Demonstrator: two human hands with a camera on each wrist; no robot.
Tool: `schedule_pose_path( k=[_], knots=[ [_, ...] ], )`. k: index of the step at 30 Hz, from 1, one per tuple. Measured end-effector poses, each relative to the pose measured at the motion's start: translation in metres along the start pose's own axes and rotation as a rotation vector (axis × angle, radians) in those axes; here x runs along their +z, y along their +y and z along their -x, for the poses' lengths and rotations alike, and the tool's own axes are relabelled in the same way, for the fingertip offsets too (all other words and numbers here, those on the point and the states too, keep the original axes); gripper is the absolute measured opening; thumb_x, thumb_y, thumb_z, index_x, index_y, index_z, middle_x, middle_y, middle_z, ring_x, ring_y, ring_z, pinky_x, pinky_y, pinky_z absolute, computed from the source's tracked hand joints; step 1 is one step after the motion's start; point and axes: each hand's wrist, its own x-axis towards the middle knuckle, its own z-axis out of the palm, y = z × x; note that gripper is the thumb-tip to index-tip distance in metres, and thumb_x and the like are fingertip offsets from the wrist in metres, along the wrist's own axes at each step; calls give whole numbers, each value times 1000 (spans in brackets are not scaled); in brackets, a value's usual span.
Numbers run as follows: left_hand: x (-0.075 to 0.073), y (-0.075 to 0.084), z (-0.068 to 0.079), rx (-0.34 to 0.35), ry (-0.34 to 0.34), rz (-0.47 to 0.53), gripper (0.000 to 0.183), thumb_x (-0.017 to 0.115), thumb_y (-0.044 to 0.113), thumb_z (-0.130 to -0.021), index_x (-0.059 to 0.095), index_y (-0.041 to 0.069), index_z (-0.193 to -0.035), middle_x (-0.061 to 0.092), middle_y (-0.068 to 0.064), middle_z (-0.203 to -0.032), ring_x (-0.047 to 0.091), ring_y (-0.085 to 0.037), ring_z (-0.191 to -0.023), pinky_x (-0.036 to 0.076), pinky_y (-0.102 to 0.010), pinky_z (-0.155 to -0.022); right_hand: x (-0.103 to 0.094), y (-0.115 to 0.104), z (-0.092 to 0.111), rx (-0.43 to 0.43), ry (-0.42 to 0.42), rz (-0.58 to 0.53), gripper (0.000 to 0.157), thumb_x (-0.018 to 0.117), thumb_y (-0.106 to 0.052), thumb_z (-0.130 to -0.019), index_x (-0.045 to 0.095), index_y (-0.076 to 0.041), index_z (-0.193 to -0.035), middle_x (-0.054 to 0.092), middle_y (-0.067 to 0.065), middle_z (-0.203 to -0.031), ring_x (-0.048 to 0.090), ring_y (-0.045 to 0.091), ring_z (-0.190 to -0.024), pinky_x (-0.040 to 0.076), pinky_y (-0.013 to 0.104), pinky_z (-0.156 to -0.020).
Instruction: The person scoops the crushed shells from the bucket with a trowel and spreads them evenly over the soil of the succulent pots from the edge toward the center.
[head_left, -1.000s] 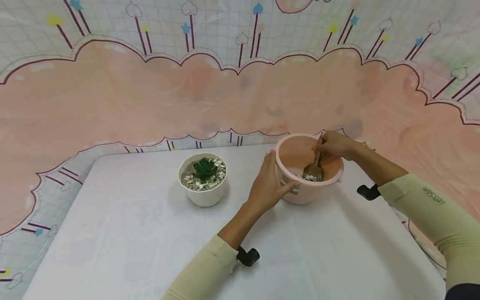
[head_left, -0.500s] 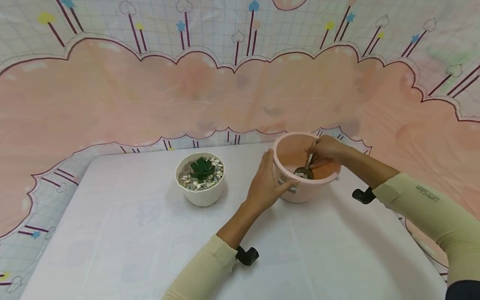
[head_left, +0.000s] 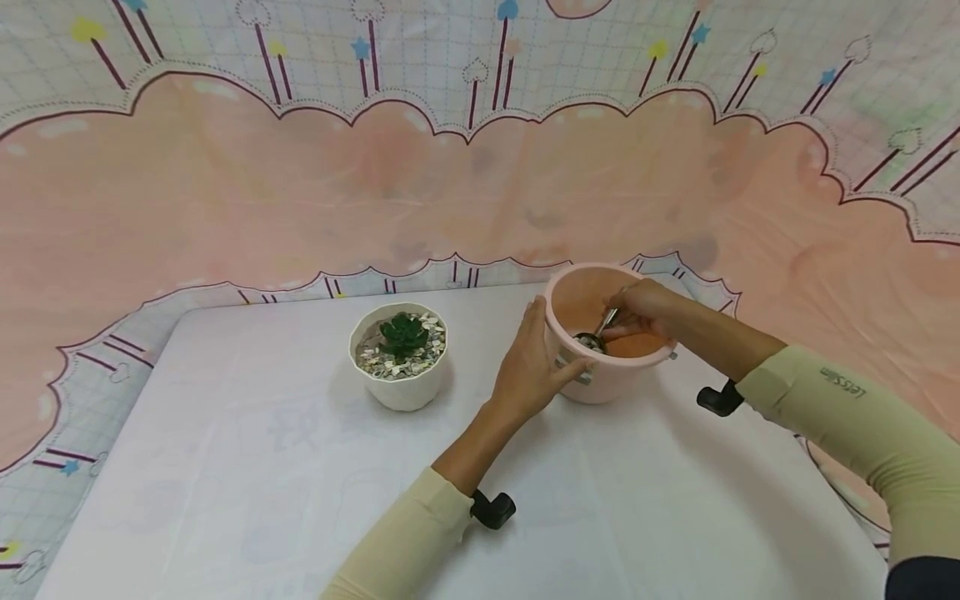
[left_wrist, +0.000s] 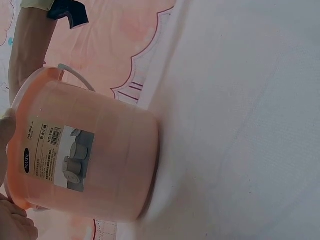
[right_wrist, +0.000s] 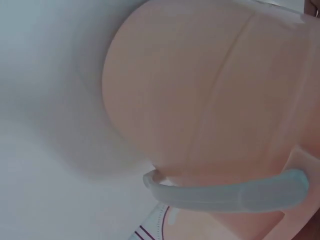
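Note:
A pink plastic bucket (head_left: 611, 379) stands upright at the table's back right. My left hand (head_left: 528, 367) holds it by the rim, fingers on its left side and thumb across the front. In the left wrist view, part of the left hand (left_wrist: 15, 220) shows by the rim of the bucket (left_wrist: 107, 155) and its printed label. Reaching inside the bucket, my right hand (head_left: 637, 310) grips a metal spoon (head_left: 592, 342) by its handle. Pale bits lie around the spoon's bowl, low in the bucket. The right wrist view shows mainly the outside of the bucket (right_wrist: 215, 90).
Left of the bucket sits a white pot (head_left: 405, 393) with a green succulent (head_left: 403, 335) among pale chips. The bucket's grey handle (right_wrist: 225, 197) hangs down its outside. A white cloth covers the table (head_left: 300, 492), and a patterned cloth (head_left: 300, 200) hangs behind.
The right hand has moved left inside the bucket, carrying the spoon's bowl towards the left wall. The left hand keeps its hold on the bucket. The head view has shifted slightly.

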Motion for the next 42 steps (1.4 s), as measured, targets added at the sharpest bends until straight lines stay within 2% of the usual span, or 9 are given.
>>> schedule_pose_path(
  k=[6, 15, 20, 26, 35, 42],
  knots=[
    [-1, 0, 1, -16, -8, -3, 117, 87, 45, -88, 13, 2, -168, 25, -17, -171, 27, -24, -156, 36, -42, -119, -3, 1, -1, 1, -7, -156, 20, 43, -5, -112, 53, 12, -114, 73, 20, -81, 78, 26, -72, 62, 31, -75],
    [-2, 2, 0, -25, -19, -23, 117, 85, 49, -88, 12, 2, -168, 22, -17, -172, 23, -27, -158, 35, -44, -120, -9, -9, 8, 16, 28, -216, 25, 45, -11, -113, 60, 9, -108, 73, 21, -78, 78, 27, -71, 62, 29, -73],
    [-2, 0, -2, 6, 5, -9, 117, 87, 47, -87, 14, 5, -168, 28, -16, -169, 29, -26, -156, 39, -44, -117, -21, -15, 13, 23, 9, -284, 33, 44, -13, -114, 67, 6, -101, 75, 21, -81, 79, 28, -75, 62, 29, -75],
    [-2, 0, -1, -2, -11, -1, 116, 86, 46, -88, 12, 4, -168, 25, -16, -171, 22, -26, -158, 36, -44, -119, -37, -14, 17, 38, -49, -422, 33, 44, -15, -115, 67, 5, -102, 75, 25, -88, 79, 31, -81, 61, 31, -83],
    [-1, 1, -1, -7, -12, -19, 117, 87, 47, -87, 13, 6, -168, 31, -13, -167, 38, -24, -150, 45, -44, -113, -58, -6, 25, 54, -17, -557, 36, 45, -16, -114, 69, 5, -97, 75, 26, -92, 78, 35, -85, 60, 30, -83],
    [-2, -1, -2, 15, -6, -30, 116, 85, 49, -88, 14, 5, -168, 30, -13, -169, 31, -24, -155, 42, -44, -116, -72, 2, 28, 45, -64, -738, 37, 44, -13, -114, 70, 6, -96, 73, 33, -93, 78, 39, -86, 60, 30, -86]
  ],
)
